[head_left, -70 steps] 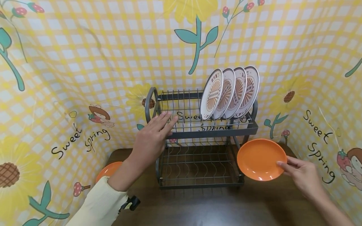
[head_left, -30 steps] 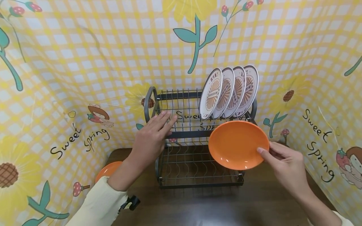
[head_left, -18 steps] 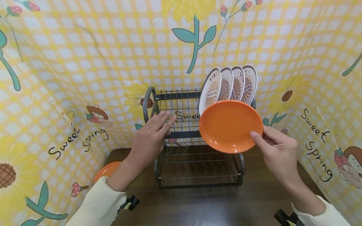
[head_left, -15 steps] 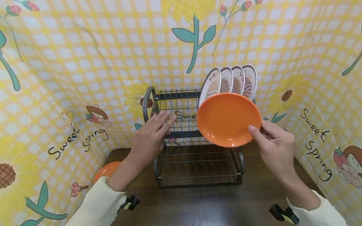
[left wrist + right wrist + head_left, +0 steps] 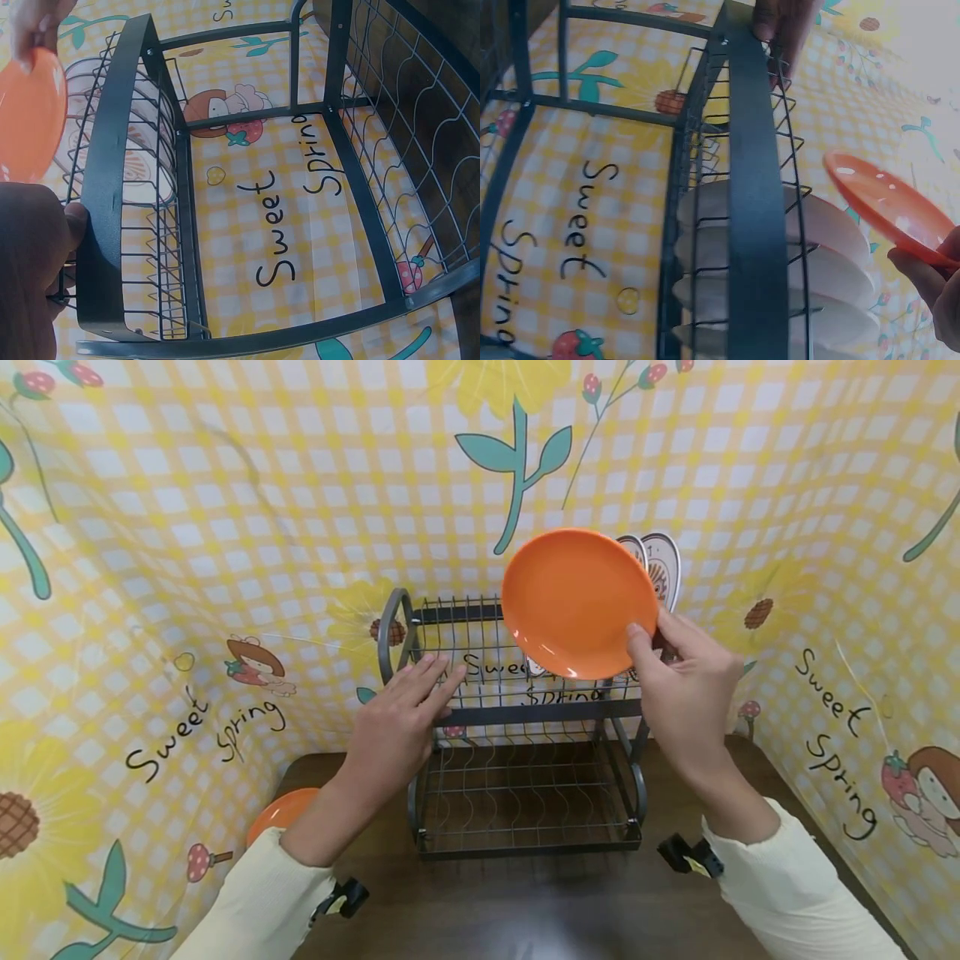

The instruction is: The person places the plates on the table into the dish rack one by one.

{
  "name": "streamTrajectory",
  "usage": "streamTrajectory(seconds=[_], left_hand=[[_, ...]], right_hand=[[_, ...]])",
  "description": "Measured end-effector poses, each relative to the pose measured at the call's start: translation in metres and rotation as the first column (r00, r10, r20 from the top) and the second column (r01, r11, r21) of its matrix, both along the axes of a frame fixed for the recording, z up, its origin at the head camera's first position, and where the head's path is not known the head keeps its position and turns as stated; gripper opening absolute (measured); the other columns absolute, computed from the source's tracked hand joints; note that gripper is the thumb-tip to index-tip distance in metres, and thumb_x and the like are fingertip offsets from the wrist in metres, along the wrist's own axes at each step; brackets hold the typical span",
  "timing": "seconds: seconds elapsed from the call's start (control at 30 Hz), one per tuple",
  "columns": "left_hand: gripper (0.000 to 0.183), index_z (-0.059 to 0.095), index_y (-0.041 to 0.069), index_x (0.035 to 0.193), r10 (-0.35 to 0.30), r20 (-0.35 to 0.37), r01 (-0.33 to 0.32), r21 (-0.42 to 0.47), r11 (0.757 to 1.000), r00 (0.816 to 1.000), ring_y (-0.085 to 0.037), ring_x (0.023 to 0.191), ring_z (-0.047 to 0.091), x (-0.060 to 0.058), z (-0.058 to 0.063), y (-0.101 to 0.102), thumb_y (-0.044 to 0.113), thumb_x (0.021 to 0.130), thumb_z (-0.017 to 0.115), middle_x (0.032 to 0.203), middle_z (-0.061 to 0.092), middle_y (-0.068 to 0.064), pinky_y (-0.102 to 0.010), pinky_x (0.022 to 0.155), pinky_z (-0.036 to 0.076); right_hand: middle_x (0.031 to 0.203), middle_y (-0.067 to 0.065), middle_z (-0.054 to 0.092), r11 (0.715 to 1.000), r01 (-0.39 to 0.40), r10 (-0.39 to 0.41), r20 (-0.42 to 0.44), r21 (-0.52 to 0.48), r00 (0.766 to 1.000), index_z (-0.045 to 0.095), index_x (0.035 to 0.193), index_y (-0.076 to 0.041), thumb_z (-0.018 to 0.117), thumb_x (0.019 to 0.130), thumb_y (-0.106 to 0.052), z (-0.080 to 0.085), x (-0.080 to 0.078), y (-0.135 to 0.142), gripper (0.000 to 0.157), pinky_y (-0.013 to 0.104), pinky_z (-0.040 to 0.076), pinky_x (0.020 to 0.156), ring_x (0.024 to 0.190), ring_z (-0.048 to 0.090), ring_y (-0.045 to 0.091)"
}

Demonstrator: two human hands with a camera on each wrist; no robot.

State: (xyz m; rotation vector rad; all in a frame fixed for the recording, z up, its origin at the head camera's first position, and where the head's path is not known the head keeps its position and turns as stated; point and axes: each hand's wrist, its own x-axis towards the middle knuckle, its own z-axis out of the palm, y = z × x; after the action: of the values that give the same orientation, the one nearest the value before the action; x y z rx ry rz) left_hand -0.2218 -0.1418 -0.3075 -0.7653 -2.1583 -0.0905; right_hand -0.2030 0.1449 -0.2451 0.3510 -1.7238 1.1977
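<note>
A grey metal two-tier dish rack (image 5: pixel 540 713) stands on the brown table. My left hand (image 5: pixel 397 722) grips its upper front rail near the left end; the left wrist view shows the thumb (image 5: pixel 75 223) on the rail and fingers behind it. An orange plate (image 5: pixel 573 602) is held above the upper tier by my right hand (image 5: pixel 686 685), thumb on its face and fingers beneath the rim. It hides most of the white patterned plates (image 5: pixel 663 568) standing on the rack's right side. The right wrist view shows the orange plate (image 5: pixel 889 202) tilted, apart from those plates (image 5: pixel 829 262).
Another orange plate (image 5: pixel 281 812) lies at the table's left, partly behind my left forearm. Checked yellow cloth (image 5: pixel 300 527) surrounds the table (image 5: pixel 525 910) at the back and sides. The lower tier (image 5: pixel 525 814) has wavy wires.
My right hand has carried the orange plate from beside the rack's right end up and leftward, now in front of the patterned plates. The left hand has stayed on the rack.
</note>
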Motion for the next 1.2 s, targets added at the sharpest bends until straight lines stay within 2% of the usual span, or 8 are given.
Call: streamTrajectory(seconds=[0.13,0.33,0.53,0.7,0.83,0.9,1.1,1.2], left_hand=[[0.048,0.054,0.015,0.138,0.002,0.008,-0.002,-0.003,1.000,1.000,-0.028,0.127,0.054,0.000,0.000,0.000,0.013,0.092,0.064,0.139,0.054,-0.011,-0.043,0.106,0.046],[0.049,0.051,0.016,0.141,0.005,0.021,-0.005,-0.006,1.000,1.000,-0.026,0.130,0.051,0.000,0.000,-0.001,0.014,0.093,0.062,0.141,0.052,-0.010,-0.042,0.108,0.044],[0.049,0.053,0.015,0.139,-0.012,0.008,0.012,0.006,1.000,1.000,-0.027,0.128,0.053,-0.001,0.001,-0.002,0.013,0.092,0.064,0.140,0.054,-0.011,-0.044,0.106,0.045],[0.047,0.053,0.015,0.139,-0.015,0.005,0.015,0.008,1.000,1.000,-0.027,0.128,0.054,-0.001,0.003,-0.002,0.014,0.093,0.063,0.140,0.054,-0.011,-0.043,0.106,0.045],[0.048,0.053,0.016,0.140,-0.011,0.007,0.011,0.003,1.000,1.000,-0.027,0.128,0.054,0.000,0.003,-0.002,0.014,0.093,0.063,0.140,0.054,-0.011,-0.043,0.107,0.045],[0.048,0.053,0.016,0.139,-0.013,0.005,0.012,0.006,1.000,1.000,-0.027,0.127,0.054,0.001,0.003,-0.001,0.014,0.093,0.063,0.140,0.054,-0.011,-0.043,0.107,0.045],[0.048,0.053,0.016,0.139,-0.011,0.006,0.010,0.006,1.000,1.000,-0.026,0.129,0.052,0.000,0.002,-0.002,0.014,0.092,0.064,0.141,0.053,-0.010,-0.042,0.107,0.045],[0.049,0.053,0.016,0.139,-0.008,0.008,0.008,0.003,1.000,1.000,-0.026,0.130,0.052,0.000,0.001,-0.002,0.014,0.092,0.065,0.141,0.053,-0.010,-0.042,0.107,0.045]], right_hand=[[0.081,0.009,0.071,0.996,0.048,-0.045,-0.030,0.081,0.999,0.074,0.111,-0.013,0.062,0.089,-0.007,0.008,-0.017,-0.007,0.026,0.008,0.042,0.053,0.065,0.055,0.006],[0.073,0.008,0.064,0.978,0.094,-0.097,0.006,0.186,0.995,0.075,0.100,-0.005,0.055,0.090,-0.005,0.027,-0.023,-0.026,0.023,0.014,0.040,0.053,0.064,0.052,0.012],[0.064,0.011,0.055,0.924,0.182,-0.204,0.028,0.337,0.979,0.070,0.092,0.002,0.050,0.090,-0.003,0.050,-0.026,-0.045,0.021,0.026,0.032,0.052,0.059,0.045,0.023],[0.068,0.017,0.061,0.883,0.214,-0.271,0.082,0.418,0.959,0.070,0.097,0.006,0.048,0.090,-0.002,0.066,-0.034,-0.056,0.025,0.030,0.036,0.054,0.064,0.051,0.028],[0.076,0.020,0.065,0.863,0.182,-0.303,0.193,0.471,0.933,0.069,0.095,0.009,0.047,0.089,-0.002,0.078,-0.041,-0.066,0.025,0.033,0.048,0.056,0.068,0.059,0.030],[0.077,0.020,0.066,0.852,0.163,-0.326,0.262,0.497,0.908,0.068,0.092,0.008,0.046,0.087,-0.001,0.083,-0.046,-0.071,0.024,0.033,0.053,0.055,0.067,0.062,0.030],[0.083,0.015,0.067,0.750,0.099,-0.434,0.373,0.654,0.820,0.068,0.090,0.003,0.047,0.085,-0.002,0.094,-0.058,-0.086,0.022,0.035,0.060,0.059,0.072,0.067,0.029],[0.085,0.011,0.070,0.734,0.029,-0.425,0.426,0.679,0.799,0.072,0.086,-0.004,0.048,0.083,0.000,0.097,-0.063,-0.092,0.024,0.034,0.061,0.064,0.081,0.069,0.028]])
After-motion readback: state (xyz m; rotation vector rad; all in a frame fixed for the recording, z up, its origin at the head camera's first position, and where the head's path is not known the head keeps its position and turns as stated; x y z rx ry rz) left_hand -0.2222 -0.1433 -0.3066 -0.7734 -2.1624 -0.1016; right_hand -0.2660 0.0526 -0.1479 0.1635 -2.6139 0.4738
